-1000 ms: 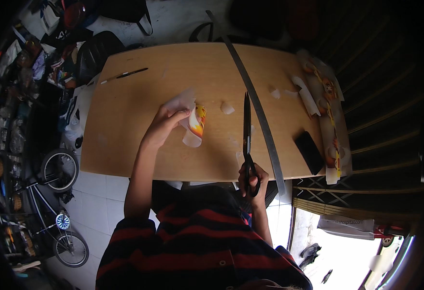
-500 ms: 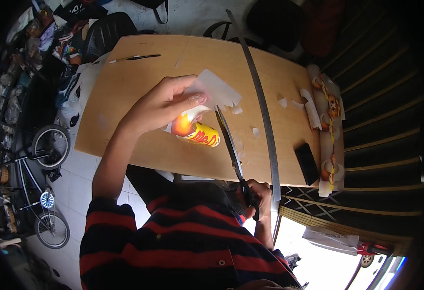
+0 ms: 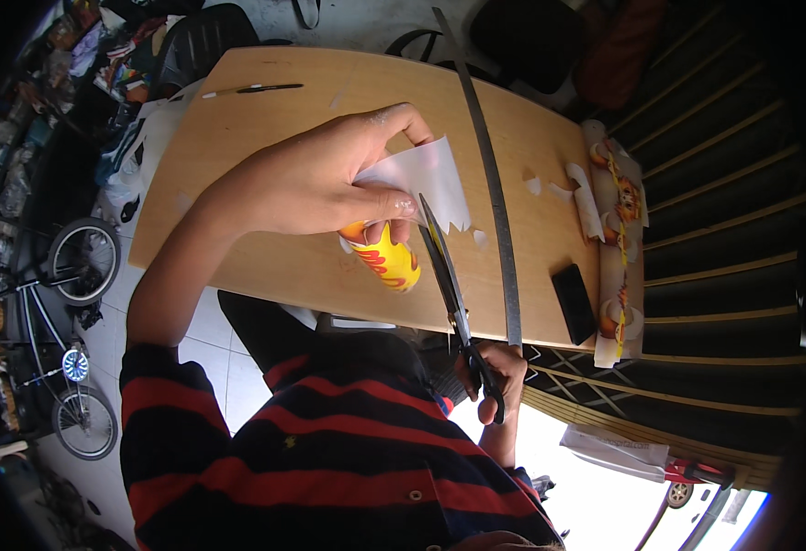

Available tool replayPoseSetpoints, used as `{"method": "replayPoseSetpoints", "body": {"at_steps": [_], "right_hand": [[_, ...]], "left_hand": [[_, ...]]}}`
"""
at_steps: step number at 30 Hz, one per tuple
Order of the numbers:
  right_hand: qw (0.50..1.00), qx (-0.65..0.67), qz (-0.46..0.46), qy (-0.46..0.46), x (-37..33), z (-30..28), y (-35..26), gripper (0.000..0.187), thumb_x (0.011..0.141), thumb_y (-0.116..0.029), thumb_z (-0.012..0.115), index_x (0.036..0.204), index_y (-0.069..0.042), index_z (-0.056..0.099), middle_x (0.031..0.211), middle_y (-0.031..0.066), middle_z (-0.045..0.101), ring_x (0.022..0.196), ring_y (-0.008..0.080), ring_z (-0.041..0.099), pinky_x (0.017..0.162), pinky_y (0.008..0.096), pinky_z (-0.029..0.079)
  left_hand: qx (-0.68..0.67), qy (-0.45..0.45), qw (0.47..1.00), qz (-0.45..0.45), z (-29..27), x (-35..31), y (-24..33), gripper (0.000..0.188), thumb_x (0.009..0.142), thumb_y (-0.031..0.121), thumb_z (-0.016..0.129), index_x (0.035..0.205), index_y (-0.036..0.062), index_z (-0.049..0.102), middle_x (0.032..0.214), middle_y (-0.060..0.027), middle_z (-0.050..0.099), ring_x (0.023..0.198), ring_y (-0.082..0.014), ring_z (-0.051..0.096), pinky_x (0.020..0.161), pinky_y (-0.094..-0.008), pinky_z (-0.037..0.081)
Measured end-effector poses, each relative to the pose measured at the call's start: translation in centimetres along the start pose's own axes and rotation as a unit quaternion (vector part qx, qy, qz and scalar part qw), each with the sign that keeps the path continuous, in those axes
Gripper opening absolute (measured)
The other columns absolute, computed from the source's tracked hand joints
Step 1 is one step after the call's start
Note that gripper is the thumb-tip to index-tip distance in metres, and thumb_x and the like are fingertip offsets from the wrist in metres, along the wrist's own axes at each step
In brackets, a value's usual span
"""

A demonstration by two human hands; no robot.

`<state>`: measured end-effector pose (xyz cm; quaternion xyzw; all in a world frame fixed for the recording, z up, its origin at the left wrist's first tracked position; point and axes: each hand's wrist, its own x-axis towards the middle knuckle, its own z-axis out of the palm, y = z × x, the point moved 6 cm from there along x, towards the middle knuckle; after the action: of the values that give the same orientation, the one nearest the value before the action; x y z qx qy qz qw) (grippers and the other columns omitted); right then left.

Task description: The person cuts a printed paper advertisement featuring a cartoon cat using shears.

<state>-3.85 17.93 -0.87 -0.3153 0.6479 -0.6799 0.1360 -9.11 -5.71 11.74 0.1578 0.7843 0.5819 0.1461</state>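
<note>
My left hand (image 3: 343, 184) is closed on a curled printed sheet (image 3: 432, 179), thumb on its whitish back. Below the fingers, the sheet's yellow, red and orange printed side (image 3: 386, 262) rolls under. Its right lower edge is jagged with small notches. My right hand (image 3: 504, 369) grips long black-handled scissors (image 3: 458, 308) by the loops, near the table's front edge. The nearly closed blades point up and away, with their tips against the sheet beside my left thumb. The hand hides part of the sheet.
The wooden table (image 3: 265, 124) carries a long metal ruler (image 3: 493, 174), a black phone (image 3: 574, 301), a pen (image 3: 254, 89) and white scraps (image 3: 533, 186). A printed strip (image 3: 616, 275) lies along the right edge. A bicycle (image 3: 81, 354) stands on the left.
My left hand has turned over the sheet, so its white back and notched edge now face lower right. The scissors' tips have come close to my thumb. The view has shifted slightly.
</note>
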Motion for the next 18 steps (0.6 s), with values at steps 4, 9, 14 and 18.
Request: {"method": "replayPoseSetpoints", "body": {"at_steps": [4, 9, 14, 18], "right_hand": [[0.999, 0.012, -0.030, 0.014, -0.1, 0.2, -0.1, 0.080, 0.052, -0.074, 0.062, 0.069, 0.004, 0.056, 0.044, 0.0012, 0.047, 0.034, 0.0072, 0.045, 0.033, 0.0169, 0.032], [0.999, 0.030, -0.021, 0.002, -0.4, 0.3, -0.5, 0.079, 0.050, -0.073, 0.063, 0.073, 0.002, 0.057, 0.047, -0.0016, 0.048, 0.040, 0.0069, 0.047, 0.038, 0.0193, 0.035], [0.999, 0.026, -0.025, -0.001, -0.6, 0.4, -0.6, 0.078, 0.052, -0.073, 0.063, 0.073, 0.002, 0.056, 0.046, -0.0023, 0.046, 0.039, 0.0070, 0.046, 0.037, 0.0196, 0.035], [0.999, 0.023, -0.023, -0.002, -0.6, 0.5, -0.8, 0.077, 0.052, -0.073, 0.063, 0.072, 0.001, 0.057, 0.046, -0.0021, 0.047, 0.039, 0.0076, 0.048, 0.037, 0.0199, 0.035]], "left_hand": [[0.022, 0.007, 0.999, -0.037, 0.4, -0.4, 1.4, 0.031, 0.082, -0.001, 0.052, 0.111, 0.0015, 0.039, 0.073, -0.0110, 0.062, 0.053, -0.0089, 0.052, 0.048, -0.0198, 0.040], [0.030, 0.026, 0.999, 0.011, 0.8, -0.5, 1.8, 0.032, 0.081, -0.001, 0.053, 0.110, 0.0035, 0.041, 0.070, -0.0096, 0.062, 0.050, -0.0071, 0.050, 0.046, -0.0192, 0.039], [0.015, 0.042, 0.999, -0.020, 1.1, -0.8, 2.3, 0.032, 0.080, -0.002, 0.051, 0.110, 0.0039, 0.041, 0.069, -0.0089, 0.061, 0.048, -0.0064, 0.049, 0.044, -0.0193, 0.038], [0.012, 0.050, 0.999, -0.019, 1.4, -1.0, 2.6, 0.032, 0.079, -0.002, 0.049, 0.110, 0.0039, 0.042, 0.068, -0.0081, 0.060, 0.047, -0.0056, 0.048, 0.043, -0.0193, 0.038]]}}
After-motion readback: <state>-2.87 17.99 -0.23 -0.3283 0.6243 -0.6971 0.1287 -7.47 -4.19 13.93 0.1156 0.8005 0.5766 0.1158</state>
